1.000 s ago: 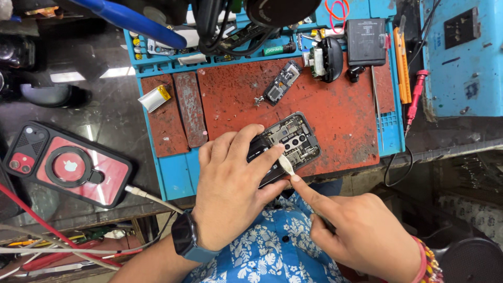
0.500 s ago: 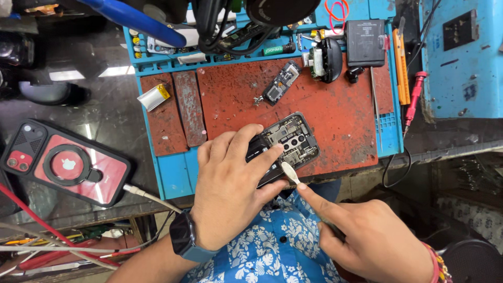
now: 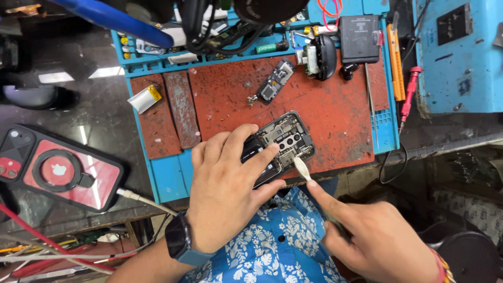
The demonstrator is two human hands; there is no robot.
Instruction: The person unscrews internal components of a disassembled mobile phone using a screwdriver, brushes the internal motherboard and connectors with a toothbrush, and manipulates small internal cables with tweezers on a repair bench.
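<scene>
At the far left I see a phone in a red and black case (image 3: 55, 169) lying on the dark glass bench, a white cable (image 3: 144, 202) plugged into its near end. Next comes the blue repair mat (image 3: 167, 181) with its worn red insert, and on the mat's left part a small silver battery cell (image 3: 145, 98) rests beside a loose red strip (image 3: 182, 109).

My left hand (image 3: 230, 196) sits on the mat's near edge, a dark smartwatch (image 3: 178, 242) on the wrist. Its fingers are closed over the left end of the opened smartphone (image 3: 285, 140), thumb underneath and index finger pressing on top, pinning it flat against the red insert. The phone lies tilted, its back cover off and the board and camera modules exposed.

Further up the mat lies a small detached circuit board (image 3: 273, 84), well apart from the phone.

My right hand (image 3: 374, 238) comes in from the lower right, fingers pinched together on a white plastic spudger (image 3: 303, 169), index finger stretched along it. The tool's tip touches the phone's lower right edge.

At the far right, a red screwdriver (image 3: 408, 94) lies beside a blue metal box (image 3: 458, 52).
</scene>
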